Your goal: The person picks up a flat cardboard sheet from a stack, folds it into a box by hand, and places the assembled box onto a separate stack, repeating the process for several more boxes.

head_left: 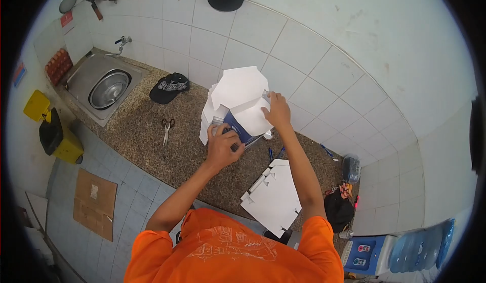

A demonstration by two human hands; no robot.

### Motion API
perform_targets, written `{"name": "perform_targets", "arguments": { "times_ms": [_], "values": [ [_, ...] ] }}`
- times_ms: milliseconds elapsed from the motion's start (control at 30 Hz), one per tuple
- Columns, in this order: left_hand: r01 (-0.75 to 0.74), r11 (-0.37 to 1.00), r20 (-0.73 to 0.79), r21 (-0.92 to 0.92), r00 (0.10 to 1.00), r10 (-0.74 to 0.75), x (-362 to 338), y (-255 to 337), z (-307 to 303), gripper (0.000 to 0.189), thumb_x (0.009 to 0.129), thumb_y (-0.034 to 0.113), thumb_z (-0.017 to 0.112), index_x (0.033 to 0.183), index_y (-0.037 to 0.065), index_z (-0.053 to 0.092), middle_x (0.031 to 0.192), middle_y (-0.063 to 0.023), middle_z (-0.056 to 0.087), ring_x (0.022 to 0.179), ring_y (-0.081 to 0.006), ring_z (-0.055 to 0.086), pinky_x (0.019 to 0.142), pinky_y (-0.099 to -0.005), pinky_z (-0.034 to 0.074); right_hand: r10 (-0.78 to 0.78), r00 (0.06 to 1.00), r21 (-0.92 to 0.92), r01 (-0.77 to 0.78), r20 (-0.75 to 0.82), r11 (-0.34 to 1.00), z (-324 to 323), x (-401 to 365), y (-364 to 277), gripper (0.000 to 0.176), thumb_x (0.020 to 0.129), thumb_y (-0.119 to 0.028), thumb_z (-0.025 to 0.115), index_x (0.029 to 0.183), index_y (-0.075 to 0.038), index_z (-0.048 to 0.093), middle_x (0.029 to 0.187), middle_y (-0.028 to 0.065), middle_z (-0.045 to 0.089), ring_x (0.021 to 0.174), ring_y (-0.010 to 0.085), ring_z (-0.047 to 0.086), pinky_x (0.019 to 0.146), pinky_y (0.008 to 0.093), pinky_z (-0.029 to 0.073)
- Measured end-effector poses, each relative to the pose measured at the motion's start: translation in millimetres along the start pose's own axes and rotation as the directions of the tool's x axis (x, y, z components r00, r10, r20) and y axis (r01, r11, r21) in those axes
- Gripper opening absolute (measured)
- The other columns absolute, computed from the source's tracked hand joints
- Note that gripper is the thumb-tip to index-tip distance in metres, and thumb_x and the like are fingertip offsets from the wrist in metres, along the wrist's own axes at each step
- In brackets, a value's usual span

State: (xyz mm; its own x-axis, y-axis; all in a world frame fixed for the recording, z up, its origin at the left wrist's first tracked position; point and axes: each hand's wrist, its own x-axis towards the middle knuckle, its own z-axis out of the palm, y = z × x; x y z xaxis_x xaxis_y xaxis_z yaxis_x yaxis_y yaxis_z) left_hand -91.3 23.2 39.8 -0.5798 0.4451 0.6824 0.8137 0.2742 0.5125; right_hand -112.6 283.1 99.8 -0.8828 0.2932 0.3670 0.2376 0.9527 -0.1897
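Note:
A white cardboard box with blue printed sides (237, 125) stands partly folded on the counter, its large white lid flap (240, 88) raised toward the wall. My left hand (223, 147) is at the box's left front corner, its fingers curled over a small side flap. At the opposite edge, my right hand (277, 111) pinches the upper right flap between thumb and fingers. More flat white cardboard (205, 126) lies behind the box to the left. Nearer my body, an unfolded white cardboard sheet (276, 197) rests at the counter's front edge.
Scissors (166, 131) and a black cap (169, 88) lie left of the box on the granite counter (134, 144). Blue pens (274, 154) sit right of it. A sink (109, 90) is at far left; a water dispenser (365, 255) stands at lower right.

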Motion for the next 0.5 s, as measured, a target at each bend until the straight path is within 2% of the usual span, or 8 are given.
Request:
{"name": "perform_targets", "arguments": {
  "times_ms": [67,100,133,233,300,367,433,500],
  "values": [
    [0.030,0.999,0.031,0.009,0.999,-0.031,0,4,1,0.028,0.073,0.032,0.087,0.067,0.011,0.070,0.090,-0.0033,0.067,0.114,-0.0301,0.057,0.104,-0.0562,0.027,-0.396,0.885,0.142,0.437,-0.243,0.888,-20,-16,-17,0.037,0.087,-0.028,0.076,0.109,-0.003,0.061,0.111,0.0198,0.070,0.105,0.0396,0.067,0.086,0.0476,0.055],
    [0.041,0.999,0.028,0.011,0.999,-0.042,0,5,0,0.028,0.073,0.032,0.087,0.067,0.011,0.070,0.090,-0.0033,0.067,0.114,-0.0301,0.057,0.104,-0.0562,0.027,-0.349,0.935,0.406,0.297,0.059,0.864,-40,-36,-34,0.035,0.090,-0.031,0.072,0.109,-0.002,0.063,0.109,0.0193,0.070,0.101,0.0401,0.067,0.084,0.0488,0.055],
    [0.051,0.997,-0.043,0.051,0.998,-0.049,1,7,-2,0.029,0.072,0.035,0.088,0.071,0.012,0.070,0.093,-0.0030,0.065,0.113,-0.0287,0.056,0.102,-0.0553,0.027,-0.341,0.868,0.590,0.071,0.361,0.805,-54,-57,-49,0.035,0.093,-0.033,0.069,0.108,-0.002,0.065,0.107,0.0189,0.071,0.098,0.0405,0.068,0.082,0.0501,0.054],
    [0.125,0.983,-0.041,0.131,0.992,-0.121,3,10,-21,0.035,0.070,0.042,0.088,0.083,0.014,0.071,0.104,-0.0052,0.060,0.117,-0.0292,0.051,0.102,-0.0529,0.027,-0.422,0.811,0.319,0.307,0.405,0.897,-49,-99,-57,0.034,0.097,-0.034,0.062,0.104,-0.002,0.066,0.105,0.0180,0.072,0.095,0.0421,0.068,0.081,0.0510,0.053],
    [0.172,0.969,0.023,0.176,0.984,-0.179,4,5,-28,0.042,0.069,0.047,0.088,0.092,0.014,0.073,0.112,-0.0078,0.057,0.121,-0.0312,0.047,0.103,-0.0514,0.025,-0.434,0.815,0.322,0.322,0.384,0.890,-49,-99,-60,0.032,0.098,-0.034,0.060,0.102,-0.003,0.066,0.099,0.0190,0.072,0.090,0.0428,0.069,0.078,0.0509,0.054],
    [0.166,0.962,0.086,0.218,0.978,-0.188,5,-3,-29,0.060,0.069,0.054,0.087,0.110,0.014,0.071,0.108,-0.0103,0.062,0.112,-0.0307,0.058,0.096,-0.0489,0.041,-0.438,0.827,0.326,0.331,0.351,0.886,-47,-95,-70,0.031,0.099,-0.034,0.059,0.100,-0.004,0.066,0.094,0.0200,0.073,0.085,0.0434,0.070,0.076,0.0508,0.055],
    [0.194,0.971,0.097,0.142,0.973,-0.209,-3,-17,-10,0.065,0.068,0.057,0.086,0.112,0.012,0.071,0.105,-0.0098,0.065,0.101,-0.0295,0.063,0.085,-0.0462,0.048,-0.235,0.934,0.047,0.231,0.268,0.972,-37,-82,-99,0.030,0.098,-0.035,0.061,0.099,-0.005,0.064,0.079,0.0207,0.070,0.076,0.0426,0.070,0.067,0.0530,0.055],
    [0.230,0.971,0.109,0.059,0.966,-0.235,-8,-21,1,0.070,0.068,0.059,0.086,0.115,0.010,0.071,0.101,-0.0093,0.067,0.091,-0.0282,0.069,0.073,-0.0434,0.055,-0.198,0.960,0.049,0.192,0.197,0.980,-11,-68,-115,0.031,0.098,-0.035,0.061,0.099,-0.004,0.063,0.076,0.0208,0.070,0.072,0.0417,0.071,0.065,0.0518,0.056]
  ]
}}
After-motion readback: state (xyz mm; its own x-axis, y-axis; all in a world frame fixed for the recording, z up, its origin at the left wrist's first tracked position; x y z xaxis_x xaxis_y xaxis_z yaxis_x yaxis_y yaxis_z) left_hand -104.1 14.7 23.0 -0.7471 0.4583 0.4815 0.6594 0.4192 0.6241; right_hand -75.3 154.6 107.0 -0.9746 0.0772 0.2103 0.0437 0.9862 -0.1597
